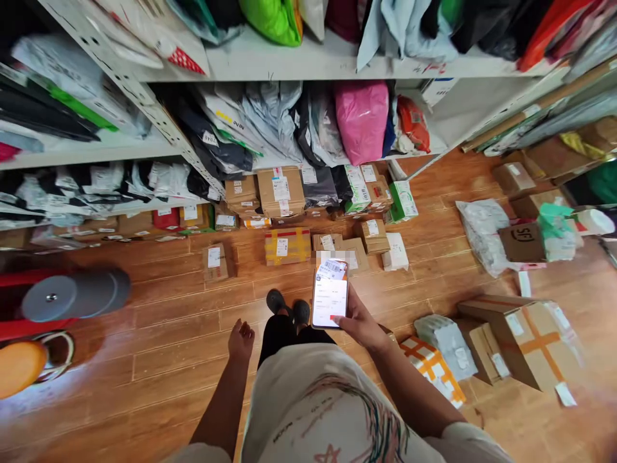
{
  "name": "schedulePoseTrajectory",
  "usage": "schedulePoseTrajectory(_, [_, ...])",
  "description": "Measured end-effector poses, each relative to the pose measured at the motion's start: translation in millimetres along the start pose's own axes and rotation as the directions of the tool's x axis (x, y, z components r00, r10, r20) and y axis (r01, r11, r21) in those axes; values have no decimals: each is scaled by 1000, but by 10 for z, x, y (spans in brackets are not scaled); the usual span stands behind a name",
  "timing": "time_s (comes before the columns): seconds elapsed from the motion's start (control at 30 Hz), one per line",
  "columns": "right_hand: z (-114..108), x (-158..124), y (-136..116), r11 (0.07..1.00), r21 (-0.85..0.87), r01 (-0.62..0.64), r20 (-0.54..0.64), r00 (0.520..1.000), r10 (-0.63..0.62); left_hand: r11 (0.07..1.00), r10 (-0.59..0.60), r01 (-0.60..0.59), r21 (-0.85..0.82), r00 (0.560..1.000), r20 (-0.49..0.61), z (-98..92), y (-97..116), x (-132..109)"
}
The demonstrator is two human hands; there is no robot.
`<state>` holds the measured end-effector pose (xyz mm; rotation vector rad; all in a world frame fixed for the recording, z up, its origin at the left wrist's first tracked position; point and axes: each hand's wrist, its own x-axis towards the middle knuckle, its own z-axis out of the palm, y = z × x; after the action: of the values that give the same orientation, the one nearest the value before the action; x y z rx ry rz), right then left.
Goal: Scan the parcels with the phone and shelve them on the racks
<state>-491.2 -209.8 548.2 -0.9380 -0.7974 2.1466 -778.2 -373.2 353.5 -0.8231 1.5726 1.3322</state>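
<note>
My right hand grips a smartphone, screen lit and facing me, held over my feet. The thumb rests on the lower edge of the screen. My left hand hangs beside my left leg with loosely curled fingers and nothing in it. Straight ahead on the wooden floor lie several cardboard parcels, the nearest a box with yellow tape and a small brown box. A white parcel lies just right of them.
White shelves packed with plastic mailer bags and boxes fill the wall ahead. More cartons and a grey bag sit at my right. A grey cylinder on a red frame and an orange stool stand at left.
</note>
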Motion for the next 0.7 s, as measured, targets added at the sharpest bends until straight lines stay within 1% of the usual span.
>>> schedulePoseTrajectory(0.1, [152,-190,-191,999,4,48,26,999,-48,998,49,-43,-50,992,118,80,239,-455])
schedulePoseTrajectory(0.2, [265,-338,-356,995,6,104,43,994,-104,996,75,-62,-57,957,280,265,333,-943])
schedulePoseTrajectory(0.27, [317,-428,-453,991,10,136,55,989,-136,996,90,-79,-44,918,387,413,338,-1273])
schedulePoseTrajectory(0.37, [367,-547,-563,985,25,171,68,983,-173,993,107,-118,-14,841,530,624,314,-1747])
schedulePoseTrajectory(0.47, [386,-638,-623,979,40,198,67,978,-200,987,101,-158,35,768,633,795,310,-2152])
schedulePoseTrajectory(0.53, [376,-679,-640,977,46,208,58,976,-210,976,107,-206,70,734,670,875,336,-2349])
schedulePoseTrajectory(0.57, [362,-694,-642,977,47,209,50,976,-212,970,116,-229,80,726,678,903,356,-2416])
schedulePoseTrajectory(0.63, [314,-716,-637,977,46,208,28,977,-209,963,138,-256,80,730,669,931,405,-2481])
schedulePoseTrajectory(0.7, [236,-726,-625,979,44,201,-3,979,-202,968,150,-244,62,757,636,920,455,-2461])
